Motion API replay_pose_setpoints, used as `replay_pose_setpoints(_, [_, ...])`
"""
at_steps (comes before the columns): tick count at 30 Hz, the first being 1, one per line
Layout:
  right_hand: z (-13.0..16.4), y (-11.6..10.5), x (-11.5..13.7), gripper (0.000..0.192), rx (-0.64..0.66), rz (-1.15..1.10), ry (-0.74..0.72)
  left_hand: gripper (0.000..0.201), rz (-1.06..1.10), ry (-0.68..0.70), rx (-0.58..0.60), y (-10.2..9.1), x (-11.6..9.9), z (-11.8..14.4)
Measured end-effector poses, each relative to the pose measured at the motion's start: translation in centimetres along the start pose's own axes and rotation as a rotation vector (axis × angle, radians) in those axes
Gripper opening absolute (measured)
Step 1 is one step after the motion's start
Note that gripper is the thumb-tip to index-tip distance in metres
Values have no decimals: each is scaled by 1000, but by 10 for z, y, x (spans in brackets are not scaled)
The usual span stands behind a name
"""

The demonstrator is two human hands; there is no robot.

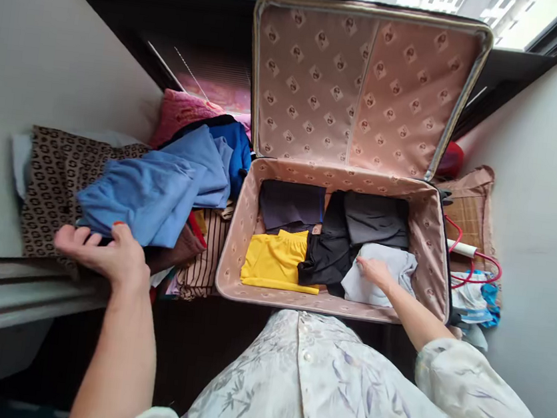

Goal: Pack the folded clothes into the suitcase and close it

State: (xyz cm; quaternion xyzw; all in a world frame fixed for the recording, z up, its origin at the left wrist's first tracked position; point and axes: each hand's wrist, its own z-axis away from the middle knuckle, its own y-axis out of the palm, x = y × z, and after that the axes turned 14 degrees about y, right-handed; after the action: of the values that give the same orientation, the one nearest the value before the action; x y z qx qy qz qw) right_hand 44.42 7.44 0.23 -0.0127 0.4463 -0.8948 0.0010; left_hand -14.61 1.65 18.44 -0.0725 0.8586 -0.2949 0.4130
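My left hand (102, 253) is at the near edge of a folded light blue garment (145, 187) on the clothes pile at left. Its palm faces up, the fingers are apart, and the thumb is close to the cloth. Inside the open suitcase (331, 302), my right hand (376, 272) is on a folded light grey garment (403, 263), its fingers drawn together at the cloth. Beside that lie a black garment (325, 261) and yellow shorts (273, 259). Behind them are a dark folded garment (292, 204) and a dark grey one (378, 219).
The suitcase lid (367, 91) stands raised against the window. On the left are a brown patterned cloth (49, 189), a pink pillow (181, 114) and a striped garment (207, 254). A red-corded item with a white handle (462, 249) lies right of the suitcase, near the wall.
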Motion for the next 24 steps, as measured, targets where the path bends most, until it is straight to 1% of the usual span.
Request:
replay_pose_setpoints(1, [-2,-1,2,38,11,18,-4,55,62,79,4,2,-13,12])
replay_pose_setpoints(2, [-3,-1,2,35,15,28,-3,49,141,126,16,8,-26,27])
replay_pose_setpoints(3, [-4,-2,2,33,15,34,-1,42,224,149,64,16,-40,44])
replay_pose_setpoints(4, [-3,-2,0,33,13,36,0,37,298,156,170,28,-54,63])
replay_pose_setpoints(5, [-1,-2,-3,33,10,36,1,33,368,132,285,41,-67,84])
replay_pose_setpoints(7, [5,0,-13,34,4,33,-1,29,466,68,579,71,-90,133])
replay_pose_setpoints(10, [18,5,-35,35,-33,10,-27,23,547,-65,1047,114,-112,211])
replay_pose_setpoints(11, [21,7,-43,34,-58,-9,-43,21,547,-123,1181,126,-117,236])
replay_pose_setpoints(13, [28,12,-59,30,-110,-68,-67,18,528,-213,1384,147,-125,285])
replay_pose_setpoints(15, [35,17,-74,26,-135,-123,-68,19,529,-250,1545,164,-133,329])
replay_pose_setpoints(17, [42,21,-88,25,-150,-180,-78,27,575,-317,1674,179,-141,369])
replay_pose_setpoints(18, [45,22,-95,25,-165,-212,-90,33,605,-381,1713,185,-146,388])
replay_pose_setpoints(21, [56,25,-108,23,-228,-324,-114,49,678,-611,1731,201,-160,436])
replay_pose_setpoints(22, [59,26,-111,21,-242,-352,-112,52,694,-660,1735,205,-166,449])
replay_pose_setpoints(24, [63,27,-114,18,-250,-386,-100,54,749,-709,1768,209,-176,470])
